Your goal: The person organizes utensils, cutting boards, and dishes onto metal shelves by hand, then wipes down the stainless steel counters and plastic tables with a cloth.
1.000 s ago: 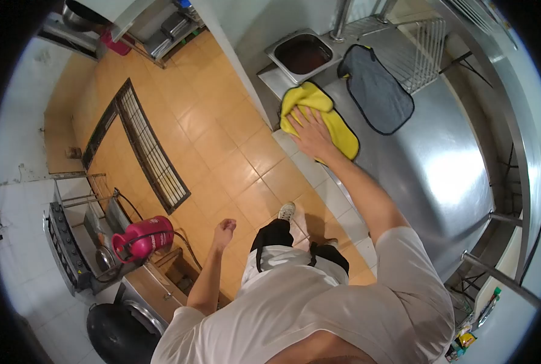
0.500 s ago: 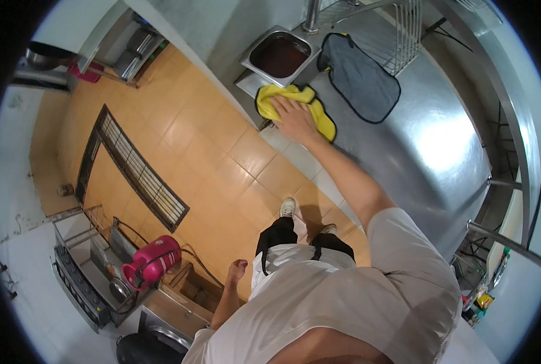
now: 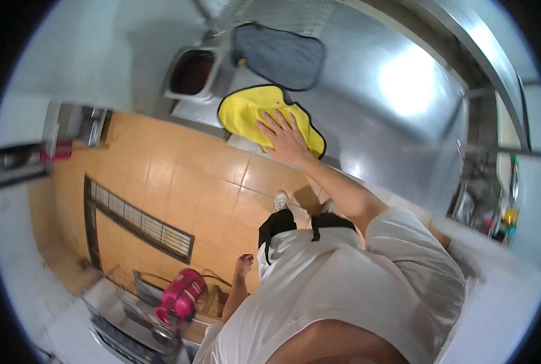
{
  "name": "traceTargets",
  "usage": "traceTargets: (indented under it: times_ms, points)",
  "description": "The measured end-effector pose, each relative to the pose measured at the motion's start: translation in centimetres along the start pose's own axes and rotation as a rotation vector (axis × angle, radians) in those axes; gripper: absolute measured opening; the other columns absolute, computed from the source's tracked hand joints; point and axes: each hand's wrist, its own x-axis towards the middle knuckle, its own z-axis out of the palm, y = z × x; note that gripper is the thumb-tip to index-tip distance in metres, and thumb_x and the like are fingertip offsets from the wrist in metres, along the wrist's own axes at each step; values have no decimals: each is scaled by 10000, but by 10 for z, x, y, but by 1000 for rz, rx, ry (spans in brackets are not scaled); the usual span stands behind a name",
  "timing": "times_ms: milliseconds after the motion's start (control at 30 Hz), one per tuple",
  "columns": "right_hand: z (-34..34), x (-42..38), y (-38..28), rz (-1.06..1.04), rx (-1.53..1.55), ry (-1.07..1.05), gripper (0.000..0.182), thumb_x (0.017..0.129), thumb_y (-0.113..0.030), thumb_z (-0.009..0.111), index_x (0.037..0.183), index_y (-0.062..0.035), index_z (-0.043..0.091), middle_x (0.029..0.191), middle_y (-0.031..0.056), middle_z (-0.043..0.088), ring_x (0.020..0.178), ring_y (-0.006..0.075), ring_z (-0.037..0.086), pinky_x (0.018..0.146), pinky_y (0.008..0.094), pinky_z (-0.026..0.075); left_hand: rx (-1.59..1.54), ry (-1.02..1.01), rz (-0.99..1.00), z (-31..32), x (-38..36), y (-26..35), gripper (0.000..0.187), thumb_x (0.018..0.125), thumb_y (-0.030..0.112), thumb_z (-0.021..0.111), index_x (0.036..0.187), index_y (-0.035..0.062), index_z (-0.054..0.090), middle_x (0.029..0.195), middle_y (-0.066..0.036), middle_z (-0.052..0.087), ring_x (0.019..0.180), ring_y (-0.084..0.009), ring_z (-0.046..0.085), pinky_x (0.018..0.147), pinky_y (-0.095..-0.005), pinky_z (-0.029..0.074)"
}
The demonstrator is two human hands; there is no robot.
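Observation:
My right hand (image 3: 284, 139) lies flat with fingers spread on a yellow cloth (image 3: 246, 112) with dark edging. The cloth is spread over the front edge of a steel counter (image 3: 373, 121). Just behind it on the counter lies a grey cloth (image 3: 279, 57), also dark-edged. To the left of both cloths is a rectangular steel pan (image 3: 172, 91) holding dark reddish-brown liquid. My left hand (image 3: 244, 265) hangs low by my side, away from the counter, its fingers loosely curled with nothing seen in them.
A ribbed steel drainer area (image 3: 288, 15) is at the counter's back. Tiled floor (image 3: 222, 206) lies below, with a metal grate (image 3: 143, 224) set in it. A pink gas cylinder (image 3: 182, 297) stands lower left by a stove (image 3: 125, 340). Small bottles (image 3: 507, 224) are at far right.
My right hand and the yellow cloth have shifted rightward, away from the pan, and the cloth lies more spread out. The whole view has turned. My left hand stays low at my side.

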Motion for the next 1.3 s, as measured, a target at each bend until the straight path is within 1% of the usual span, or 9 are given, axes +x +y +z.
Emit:
traceTargets:
  times_ms: [200,267,300,567,700,800,1000,1100,1300]
  points:
    - [-37,-231,124,522,-79,55,670,933,-505,543,1532,-276,348,1628,35,248,1500,320,192,1192,584,118,-188,-503,48,-47,85,56,190,909,183,598,1063,119,689,874,7,676,710,-100,603,536,-240,450]
    - [-46,-322,165,724,-205,90,685,941,-545,516,1542,-272,331,1619,50,273,1489,328,229,1181,605,127,-158,-402,379,-38,69,93,225,927,263,605,1087,125,684,927,2,680,795,-109,618,592,-249,466]
    - [-51,-360,190,838,-256,75,691,939,-547,516,1544,-275,326,1611,67,294,1482,336,247,1170,616,141,140,22,261,-5,30,138,265,932,295,611,1117,117,679,973,-4,681,854,-121,620,644,-282,483]
    - [-63,-494,315,1344,-289,140,836,917,-619,488,1557,-122,282,1621,213,186,1464,485,183,1143,660,145,148,196,576,129,-21,193,233,951,186,578,1101,37,679,935,-51,695,841,-149,635,707,-294,509]
    - [-102,-395,263,1037,-183,-102,957,882,-636,523,1544,-4,240,1604,289,132,1475,495,123,1152,668,113,140,269,831,180,-41,181,160,938,26,569,1051,-20,672,937,-87,701,853,-152,645,777,-282,514]
    - [-83,-351,229,486,81,166,764,882,-496,596,1469,-40,419,1593,218,248,1477,444,179,1166,642,136,65,310,886,213,-96,203,155,939,-12,553,1041,-34,669,940,-92,702,871,-147,644,793,-276,509]
    - [-46,-275,237,387,545,601,266,879,-11,568,1132,-5,650,1118,121,707,1084,326,655,1009,382,484,-4,262,1108,247,-160,311,151,957,-1,549,1046,-41,664,973,-97,699,914,-144,642,814,-268,505]
    - [-51,-255,267,721,1493,613,237,952,-15,489,1122,-6,653,1072,109,716,993,317,682,956,400,521,42,103,1254,256,-153,373,145,971,29,563,1049,-37,666,994,-91,699,930,-145,641,823,-267,504]
    - [-169,-295,250,318,2695,963,448,1055,-367,364,1351,-80,542,1367,132,575,1251,319,546,1078,502,416,156,-358,1402,285,-153,486,154,992,80,569,1071,-4,670,1025,-81,706,949,-156,649,850,-280,501]
